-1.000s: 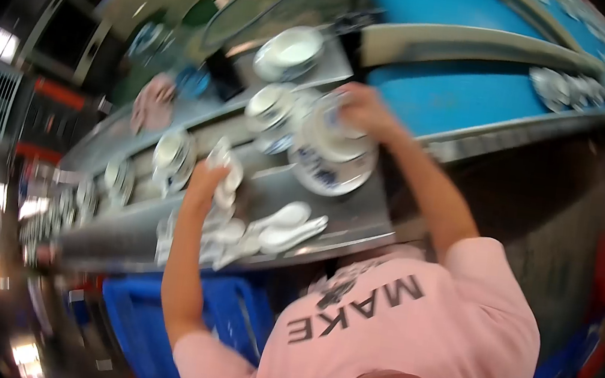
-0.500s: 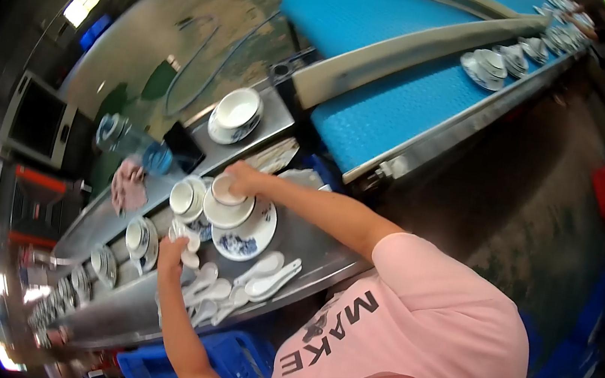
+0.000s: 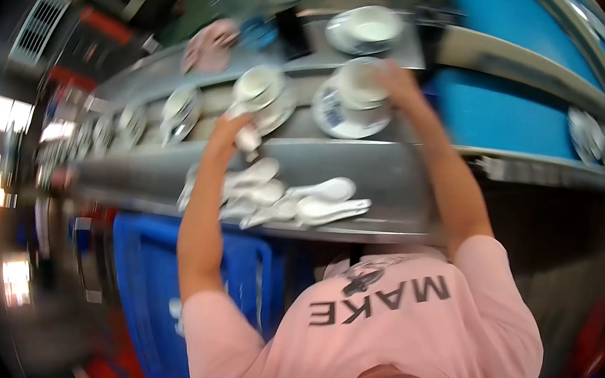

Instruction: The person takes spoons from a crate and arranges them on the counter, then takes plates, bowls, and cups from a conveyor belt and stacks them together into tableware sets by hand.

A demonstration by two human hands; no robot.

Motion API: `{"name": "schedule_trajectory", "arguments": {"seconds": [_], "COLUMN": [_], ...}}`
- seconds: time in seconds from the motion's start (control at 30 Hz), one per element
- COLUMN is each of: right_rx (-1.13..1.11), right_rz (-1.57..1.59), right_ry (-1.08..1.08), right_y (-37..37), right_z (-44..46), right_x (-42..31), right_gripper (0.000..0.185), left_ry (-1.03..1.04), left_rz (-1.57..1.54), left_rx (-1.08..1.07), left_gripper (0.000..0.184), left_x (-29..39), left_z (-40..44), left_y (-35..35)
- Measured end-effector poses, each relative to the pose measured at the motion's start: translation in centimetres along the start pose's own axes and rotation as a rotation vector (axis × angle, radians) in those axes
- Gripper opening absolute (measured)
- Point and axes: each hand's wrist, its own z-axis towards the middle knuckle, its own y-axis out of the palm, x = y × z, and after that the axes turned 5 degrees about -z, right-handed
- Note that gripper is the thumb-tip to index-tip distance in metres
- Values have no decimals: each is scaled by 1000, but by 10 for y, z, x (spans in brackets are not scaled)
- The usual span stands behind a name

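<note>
My left hand (image 3: 232, 131) is closed on white spoons (image 3: 249, 139), just in front of a stack of bowls and a plate (image 3: 258, 87). My right hand (image 3: 398, 84) grips the right rim of a white bowl (image 3: 361, 83), which is on a blue-patterned plate (image 3: 350, 120). Several loose white spoons (image 3: 325, 189) lie on the metal table (image 3: 395, 172) nearer my body. Motion blur softens the fingers of both hands.
Another bowl (image 3: 375, 25) on a plate stands behind. More stacks (image 3: 182, 108) run off to the left beside a pink cloth (image 3: 212, 44). A blue conveyor belt (image 3: 501, 111) is at right; a blue crate (image 3: 155, 284) sits below the table.
The view has swung round. The bowl and plate at my right hand now stand farther back on the table, farther from the loose spoons. My left hand still holds spoons.
</note>
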Motion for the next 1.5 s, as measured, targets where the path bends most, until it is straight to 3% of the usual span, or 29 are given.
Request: {"name": "schedule_trajectory", "arguments": {"seconds": [0.03,0.07,0.1,0.17,0.3,0.4,0.43,0.5,0.57,0.6,0.7,0.8,0.83,0.87,0.9,0.93,0.97,1.03,1.07,1.1,1.17,1.23,1.3,1.4,1.43,1.47,1.5], "right_rx": [41,-40,124,236,710,1177,1300,1415,1394,1210,1083,1145,1275,1159,1126,886,779,512,414,569,602,568,550,351,367,275,142], "right_rz": [-8,51,-123,-168,-167,-498,-601,-767,-774,-648,-727,-735,-688,-889,-930,-909,-1017,-1244,-1343,-748,-719,-357,-186,-159,-136,-388,-444], "right_ry": [-5,47,-256,-279,-353,-283,-113,112,390,529,582,522,477,598,768,833,720,275,66,20,408,223,78,-17,-68,-231,-119], "right_y": [5,-10,-17,-71,-200,-321,-342,-402,-436,-448,-452,-451,-448,-471,-473,-478,-511,-572,-590,-581,-489,-437,-370,-263,-224,-206,-179], "right_z": [10,-12,-2,-40,-58,-78,-99,-107,-107,-109,-95,-94,-100,-99,-104,-112,-105,-85,-73,-72,-95,-103,-103,-100,-101,-72,-48], "right_x": [21,-3,15,-9,59,111,92,118,138,141,153,161,168,195,195,182,218,312,352,349,247,221,182,89,56,72,69], "right_gripper": [57,54,45,33,24,24,25,27,34,37,38,34,33,29,31,33,36,42,45,44,41,40,34,28,28,31,36], "left_ry": [13,65,103,70,21,-47,-53,-64,-88,-99,-109,-54,-56,20,-77,22,-86,-47,-18,15,-49,7,88,86,130,155,142], "left_rz": [67,124,174,196,200,237,236,239,248,246,266,277,301,459,524,550,600,213,126,86,46,51,110,128,72,58,78], "left_rx": [10,-13,-15,228,176,115,106,91,92,82,62,132,135,165,76,223,176,36,74,91,201,293,383,448,315,313,208], "left_gripper": [24,20,23,27,23,20,20,21,27,29,30,30,33,35,46,56,64,43,34,35,33,38,38,37,36,35,33], "left_x": [-6,-7,-13,-6,25,20,17,12,18,18,17,17,13,14,13,-7,-3,4,3,-7,0,-3,-15,-23,-29,-33,-26], "left_z": [7,7,15,18,-6,-1,-1,0,-5,-6,-1,-9,-4,-6,2,5,10,2,2,10,5,6,12,10,7,7,1], "left_y": [-12,-21,-35,-30,11,16,19,25,44,48,49,58,54,58,45,35,31,45,55,54,74,76,61,43,32,25,23]}}
